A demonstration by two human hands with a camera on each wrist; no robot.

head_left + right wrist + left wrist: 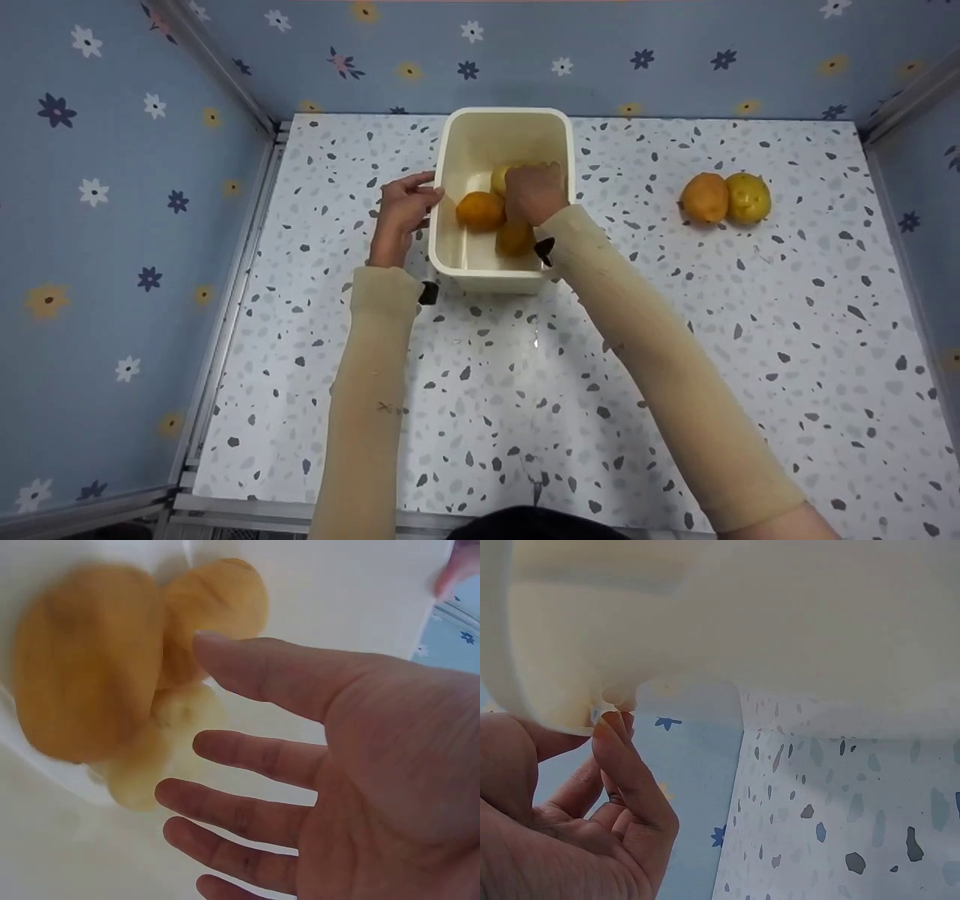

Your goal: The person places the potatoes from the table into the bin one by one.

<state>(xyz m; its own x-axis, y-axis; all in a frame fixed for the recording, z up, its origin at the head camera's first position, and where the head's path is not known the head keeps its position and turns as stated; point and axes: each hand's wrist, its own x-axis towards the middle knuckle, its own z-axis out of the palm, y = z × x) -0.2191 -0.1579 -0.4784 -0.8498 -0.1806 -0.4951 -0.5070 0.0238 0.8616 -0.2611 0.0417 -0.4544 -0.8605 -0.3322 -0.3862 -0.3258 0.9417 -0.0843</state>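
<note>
A cream plastic bin [501,274] stands on the table. My left hand [403,211] pinches its left rim between thumb and fingers; the left wrist view shows the curled fingers [641,795] at the bin's edge. Inside the bin lie an orange fruit [480,211], another orange fruit [514,238] and a yellow fruit [501,180], partly covered by my right hand [535,193]. That hand reaches down into the bin. In the right wrist view its fingers are spread and fairly straight, with the thumb [262,669] close to an orange fruit [217,611]. Whether it touches is unclear.
To the right of the bin, an orange fruit [705,199] and a yellow-green fruit [748,199] lie side by side on the speckled table [480,390]. Blue flowered panels [525,45] enclose the back and sides.
</note>
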